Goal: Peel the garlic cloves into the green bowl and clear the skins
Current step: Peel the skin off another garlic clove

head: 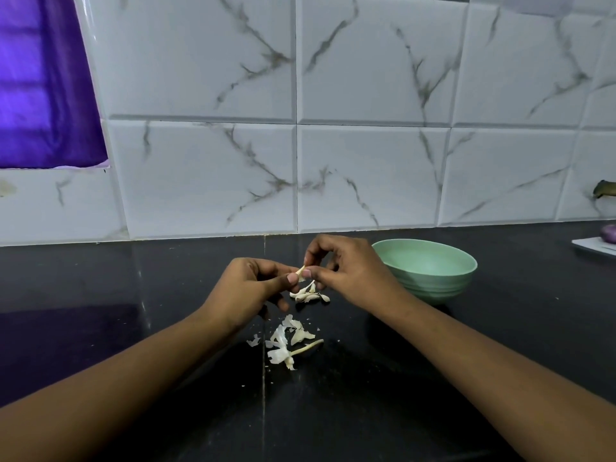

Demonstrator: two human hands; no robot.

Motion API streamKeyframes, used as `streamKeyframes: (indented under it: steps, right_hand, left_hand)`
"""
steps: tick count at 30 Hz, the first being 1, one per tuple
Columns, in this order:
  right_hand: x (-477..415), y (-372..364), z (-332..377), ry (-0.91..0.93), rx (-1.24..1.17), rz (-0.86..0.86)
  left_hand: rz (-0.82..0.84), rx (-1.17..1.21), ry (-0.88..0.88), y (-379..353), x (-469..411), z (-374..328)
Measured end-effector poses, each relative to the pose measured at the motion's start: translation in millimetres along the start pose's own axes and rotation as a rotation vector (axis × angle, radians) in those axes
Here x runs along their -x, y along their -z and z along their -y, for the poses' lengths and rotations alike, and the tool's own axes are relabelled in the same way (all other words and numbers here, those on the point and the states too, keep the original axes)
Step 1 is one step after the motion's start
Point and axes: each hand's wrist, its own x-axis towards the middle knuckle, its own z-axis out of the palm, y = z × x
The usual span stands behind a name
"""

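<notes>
Garlic clove: a small pale piece held above the countertop, roughly midway across it and nearer the back edge than the near one; too small to tell how much skin is on it
Left hand: thumb and forefinger pinch the clove from the left in a narrow grip; the other fingers curl under
Right hand: fingertips pinch the same clove from the right, tightly closed on it; the hand sits just left of the bowl, partly in front of its rim
Garlic pieces under the hands: a small whitish cluster lying on the countertop straight below the pinch; whether cloves or skins, cannot tell
Skins: a loose heap of papery white flakes nearer the near edge, between the two forearms; a thin pale stem lies across its right side; tiny crumbs are scattered around
Green bowl: upright, right of centre, close to the back edge; its inside shows plain pale green
Countertop: black and polished; a thin seam runs from the back edge towards the near edge, passing just left of the heap; dark surface stretches between the bowl and the right edge
White board: at the far right edge, with a purple thing on it, cut off by the picture
Wall: marbled white tiles rising from the back edge; a purple curtain at upper left
</notes>
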Motion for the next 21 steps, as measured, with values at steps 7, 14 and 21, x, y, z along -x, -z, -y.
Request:
streamKeyframes:
  steps: [7, 14, 21]
  right_hand:
    - [-1.3, 0.8, -2.2, 0.048, 0.112, 0.078]
    - [0.3, -3.8, 2.0, 0.085, 0.206, 0.099]
    - [2.3, -6.3, 6.8, 0.098, 0.151, 0.127]
  left_hand:
    - [-0.009, -0.077, -0.061, -2.4, 0.8, -1.3]
    - [-0.057, 0.029, 0.031, -4.8, -0.8, 0.6]
    - [-0.096, 0.214, 0.133, -3.9, -2.3, -3.6]
